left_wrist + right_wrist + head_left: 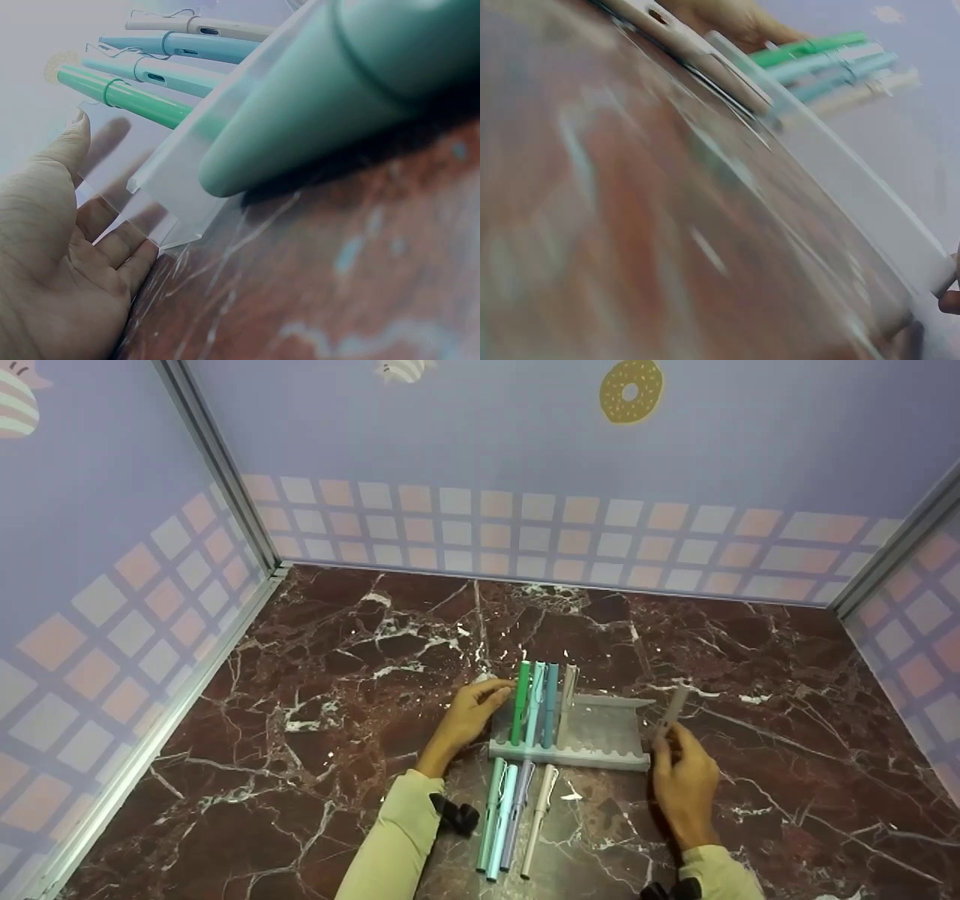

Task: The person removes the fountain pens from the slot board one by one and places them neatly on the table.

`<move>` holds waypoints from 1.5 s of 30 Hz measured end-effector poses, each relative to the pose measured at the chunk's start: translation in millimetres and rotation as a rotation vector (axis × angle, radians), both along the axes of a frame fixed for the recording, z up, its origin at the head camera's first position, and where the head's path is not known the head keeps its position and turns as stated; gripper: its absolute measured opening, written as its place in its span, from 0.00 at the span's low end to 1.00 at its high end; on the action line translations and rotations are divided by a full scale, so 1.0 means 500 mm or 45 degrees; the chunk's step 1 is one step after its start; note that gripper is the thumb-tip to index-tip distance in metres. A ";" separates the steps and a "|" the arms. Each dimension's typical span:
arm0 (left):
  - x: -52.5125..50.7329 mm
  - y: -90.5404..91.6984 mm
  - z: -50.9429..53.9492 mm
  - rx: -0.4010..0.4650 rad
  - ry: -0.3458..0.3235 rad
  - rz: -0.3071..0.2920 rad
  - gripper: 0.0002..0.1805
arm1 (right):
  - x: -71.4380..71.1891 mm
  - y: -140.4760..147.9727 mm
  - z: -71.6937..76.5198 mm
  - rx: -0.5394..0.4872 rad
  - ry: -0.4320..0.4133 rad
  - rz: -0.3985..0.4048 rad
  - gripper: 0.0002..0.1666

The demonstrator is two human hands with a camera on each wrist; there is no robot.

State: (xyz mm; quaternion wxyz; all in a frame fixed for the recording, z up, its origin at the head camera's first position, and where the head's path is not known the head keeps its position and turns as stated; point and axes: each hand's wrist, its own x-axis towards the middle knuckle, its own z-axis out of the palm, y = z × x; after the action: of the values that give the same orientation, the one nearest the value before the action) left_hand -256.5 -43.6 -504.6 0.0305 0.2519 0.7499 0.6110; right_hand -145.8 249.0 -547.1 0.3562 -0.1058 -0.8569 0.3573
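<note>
A clear plastic pen rack (pixel 600 727) with a notched front edge stands on the table. Propped in its left part are a green pen (pixel 520 705), a light blue pen (pixel 535 705), a darker blue pen (pixel 550 705) and a beige pen (pixel 568 697). My left hand (pixel 469 716) holds the rack's left end; several fingers show through the plastic in the left wrist view. To the right of the rack, my right hand (pixel 686 772) grips a greyish-beige pen (pixel 677 703), which points up and away. The right wrist view barely shows that hand.
In front of the rack lie a green-teal pen (pixel 492 817), a pale blue pen (pixel 502 825), a lavender pen (pixel 517 817) and a beige clip pen (pixel 538 825). The marbled table (pixel 337 675) meets patterned walls (pixel 525 525) at the back and sides.
</note>
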 end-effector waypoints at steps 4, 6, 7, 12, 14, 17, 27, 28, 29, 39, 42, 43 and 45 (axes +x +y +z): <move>-0.001 0.001 0.002 -0.002 0.003 0.011 0.16 | 0.005 0.028 -0.003 -0.028 -0.045 -0.080 0.12; -0.001 0.001 0.002 -0.002 0.001 0.010 0.16 | 0.007 0.032 -0.004 -0.034 -0.056 -0.088 0.12; -0.001 0.001 0.002 -0.003 -0.001 0.010 0.16 | 0.008 0.033 -0.005 -0.038 -0.060 -0.086 0.12; -0.001 0.000 -0.003 -0.008 -0.006 0.003 0.16 | 0.023 0.027 -0.009 -0.050 -0.058 -0.087 0.10; -0.002 0.000 -0.004 -0.004 -0.004 0.003 0.16 | 0.031 0.024 -0.009 -0.043 -0.056 -0.081 0.10; -0.002 0.000 -0.005 0.009 -0.004 0.007 0.16 | 0.047 0.018 -0.008 -0.009 -0.052 -0.072 0.09; -0.002 0.001 -0.007 -0.012 0.000 0.012 0.16 | 0.121 -0.010 -0.004 0.072 -0.100 0.012 0.10; -0.002 0.001 -0.007 -0.012 0.006 0.014 0.16 | 0.126 -0.012 -0.004 0.079 -0.098 0.014 0.10; -0.002 0.002 -0.007 -0.012 0.013 0.016 0.16 | 0.130 -0.014 -0.003 0.085 -0.097 0.015 0.10; 0.001 0.004 -0.002 -0.009 -0.010 0.013 0.15 | 0.133 -0.016 0.000 0.056 -0.133 0.010 0.09; 0.001 0.003 -0.001 -0.001 0.005 0.006 0.15 | 0.127 -0.017 -0.002 0.061 -0.117 0.012 0.09; 0.000 0.002 -0.002 0.000 0.008 0.002 0.15 | 0.125 -0.017 -0.003 0.060 -0.106 0.013 0.08; -0.001 0.001 -0.004 -0.001 0.012 0.000 0.15 | 0.120 -0.020 -0.005 0.059 -0.078 0.026 0.08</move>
State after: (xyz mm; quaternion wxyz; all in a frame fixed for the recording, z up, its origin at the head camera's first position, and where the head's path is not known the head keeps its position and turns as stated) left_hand -257.1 -43.3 -506.7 0.0271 0.2550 0.7503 0.6093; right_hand -85.9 238.9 -549.5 0.3285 -0.0994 -0.8765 0.3375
